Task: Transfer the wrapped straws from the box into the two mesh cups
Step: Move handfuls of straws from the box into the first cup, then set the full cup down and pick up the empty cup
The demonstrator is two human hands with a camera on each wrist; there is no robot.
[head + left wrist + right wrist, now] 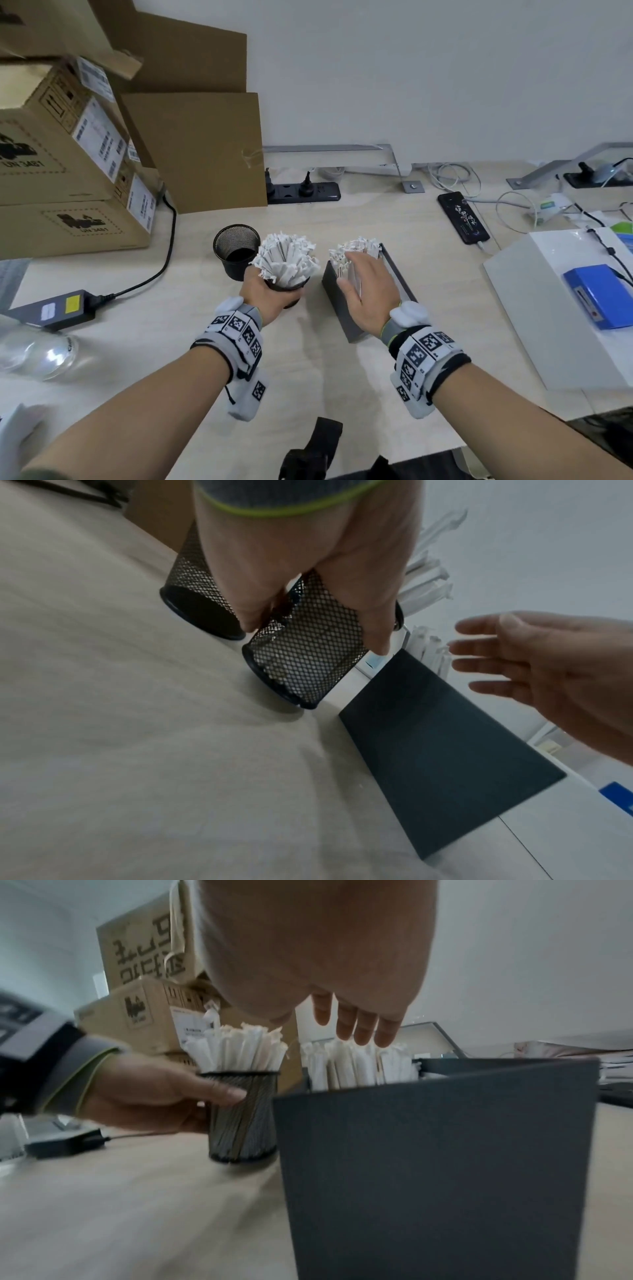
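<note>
Mesh cup (289, 291) full of straws (286, 255), left hand (262, 291) gripping; right hand (368, 291) spread above box (342, 308).

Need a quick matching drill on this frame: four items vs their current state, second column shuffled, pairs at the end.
1. near mesh cup
2. far mesh cup
3. dark box
4. right hand

a. open, above the straws in the box
b. empty
c. packed with straws, gripped by the left hand
d. still holds wrapped straws

Pairs: 1-c, 2-b, 3-d, 4-a
</note>
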